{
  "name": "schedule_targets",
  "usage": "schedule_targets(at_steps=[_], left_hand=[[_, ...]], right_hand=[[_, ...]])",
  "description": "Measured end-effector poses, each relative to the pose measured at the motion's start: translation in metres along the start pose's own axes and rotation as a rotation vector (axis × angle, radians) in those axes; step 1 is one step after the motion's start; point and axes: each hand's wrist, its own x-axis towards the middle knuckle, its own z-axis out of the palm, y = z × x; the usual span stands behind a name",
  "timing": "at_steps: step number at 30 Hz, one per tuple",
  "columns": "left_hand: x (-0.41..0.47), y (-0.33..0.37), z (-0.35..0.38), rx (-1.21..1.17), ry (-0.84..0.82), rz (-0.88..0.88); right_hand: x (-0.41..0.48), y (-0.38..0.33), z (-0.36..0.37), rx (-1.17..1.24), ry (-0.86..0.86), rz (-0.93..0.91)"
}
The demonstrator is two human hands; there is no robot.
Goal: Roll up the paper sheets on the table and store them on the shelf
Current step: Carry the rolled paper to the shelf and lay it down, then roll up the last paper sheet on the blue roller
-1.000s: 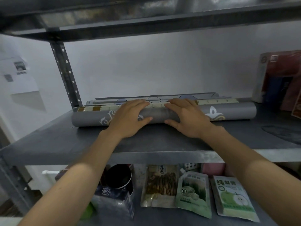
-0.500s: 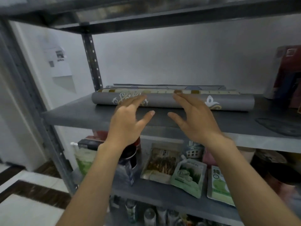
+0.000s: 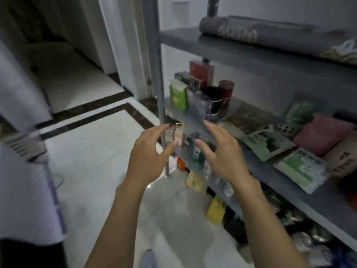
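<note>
Left hand (image 3: 148,151) and right hand (image 3: 222,153) hung empty, fingers spread, in front of the grey metal shelf (image 3: 251,55). Grey rolled paper sheet with gold pattern (image 3: 270,33) lay on the upper board, well apart from both hands. Green foil pouches (image 3: 268,143) lay on the board below.

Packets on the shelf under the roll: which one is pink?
The plump pink packet near the right end, set toward the back. The flat packets lying nearer the shelf's front edge are green and white with printed labels.
</note>
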Motion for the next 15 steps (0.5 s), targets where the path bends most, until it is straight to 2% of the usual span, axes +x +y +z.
schedule_targets(at_steps=[3,7,15], left_hand=[[-0.059,-0.025,-0.035,0.07,0.059,-0.144],[-0.138,-0.059,-0.088,0.145,0.162,-0.315],[-0.335,-0.109,-0.233,0.247,0.396,-0.541]], right_hand=[[-0.026,-0.037,0.044,0.099,-0.127,-0.006],[-0.068,-0.103,0.095,0.197,-0.299,-0.104],[-0.196,-0.261,0.18,0.284,-0.58,-0.331]])
